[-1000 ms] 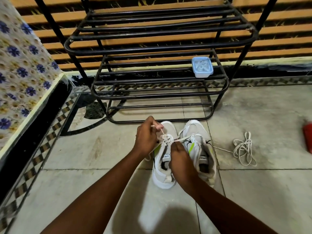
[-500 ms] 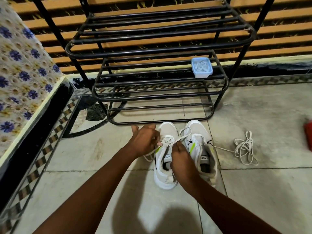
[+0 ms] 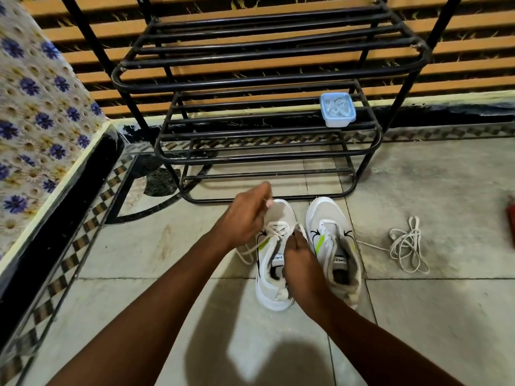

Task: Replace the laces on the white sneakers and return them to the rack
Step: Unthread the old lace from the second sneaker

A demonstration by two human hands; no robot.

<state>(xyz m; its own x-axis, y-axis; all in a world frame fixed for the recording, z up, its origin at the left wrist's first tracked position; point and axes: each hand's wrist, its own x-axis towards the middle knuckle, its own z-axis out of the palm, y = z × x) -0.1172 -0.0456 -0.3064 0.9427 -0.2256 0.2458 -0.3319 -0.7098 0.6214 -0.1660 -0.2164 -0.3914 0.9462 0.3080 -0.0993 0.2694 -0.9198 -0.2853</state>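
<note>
Sneakers: two white sneakers (image 3: pixel 331 218), centre frame, before one rack (image 3: pixel 250 84)
Laces: one threaded lace (image 3: pixel 274 229), one loose lace (image 3: pixel 407 246) right
Left hand (image 3: pixel 248 215): curled over toe, hold unclear
Right hand (image 3: pixel 299 254): pinches threaded lace

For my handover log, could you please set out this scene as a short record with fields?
Setting: tiled floor in front of a black rack
Sneaker being laced: left of the pair, toe towards the rack
Lace: crossed through the front eyelets
Left hand: fingers curled above that toe; grip unclear
Right hand: pinches the lace by the tongue
Second sneaker: stands alongside, on the floor
Loose lace: bundled on the floor, right of the pair
Container: blue-lidded, on a rack shelf
Status: sneakers not yet on the rack
</note>
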